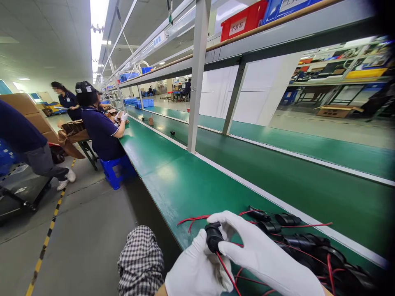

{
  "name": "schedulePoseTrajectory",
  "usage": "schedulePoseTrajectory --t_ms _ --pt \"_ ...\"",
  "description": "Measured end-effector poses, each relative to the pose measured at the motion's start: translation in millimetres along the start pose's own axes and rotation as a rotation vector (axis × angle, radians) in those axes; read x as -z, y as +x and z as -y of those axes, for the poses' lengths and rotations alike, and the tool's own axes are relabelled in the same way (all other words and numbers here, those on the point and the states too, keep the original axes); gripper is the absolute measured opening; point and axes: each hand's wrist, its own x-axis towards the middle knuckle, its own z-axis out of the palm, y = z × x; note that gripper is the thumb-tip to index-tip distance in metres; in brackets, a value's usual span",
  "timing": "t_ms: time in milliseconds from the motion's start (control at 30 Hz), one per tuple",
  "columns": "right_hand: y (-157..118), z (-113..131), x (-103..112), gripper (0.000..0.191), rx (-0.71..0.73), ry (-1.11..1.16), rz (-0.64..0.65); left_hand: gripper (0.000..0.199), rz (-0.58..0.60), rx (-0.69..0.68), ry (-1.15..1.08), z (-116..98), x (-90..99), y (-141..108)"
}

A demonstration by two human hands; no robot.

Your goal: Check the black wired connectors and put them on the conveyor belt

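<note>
Both my hands wear white gloves and meet at the near edge of the green bench. My left hand (197,263) is closed round the lower side of a black cylindrical part (213,237) with red wires. My right hand (247,242) grips the same part from the other side, fingers and thumb against its upper end and rim. One red wire runs down from the part across my left palm. Right of my hands lies a pile of similar black parts (308,242) with red wires, partly hidden by my right forearm. What the part is exactly, I cannot tell.
The green bench (166,172) runs forward beside a belt (247,156), with a white post (197,78) between them. A co-worker (98,127) sits on a blue stool (115,170) further along. Overhead, a shelf carries a red bin (243,20). Small black pieces lie on the belt.
</note>
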Motion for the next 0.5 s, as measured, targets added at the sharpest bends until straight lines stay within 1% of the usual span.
schedulePoseTrajectory --t_ms 100,200,267,333,400,500 --pt "2 0 1 0.041 -0.029 0.003 -0.006 0.038 0.029 0.078 -0.217 -3 -0.8 -2" --pt "4 -4 2 0.042 -0.036 0.092 -0.012 0.045 0.066 0.066 -0.341 -3 -2.9 -5" --pt "4 -8 3 0.043 -0.034 0.151 -0.027 0.045 0.092 0.065 -0.319 -2 -3.2 -6" --pt "5 -11 4 0.044 -0.034 0.192 -0.036 0.039 0.103 0.083 -0.237 -2 -2.6 -6" --pt "4 -11 6 0.046 -0.043 0.203 -0.045 0.036 0.090 0.084 -0.165 -2 -1.9 -6" --pt "5 -10 7 0.047 -0.060 0.194 -0.063 0.039 0.058 0.074 -0.147 -4 -2.8 -6"
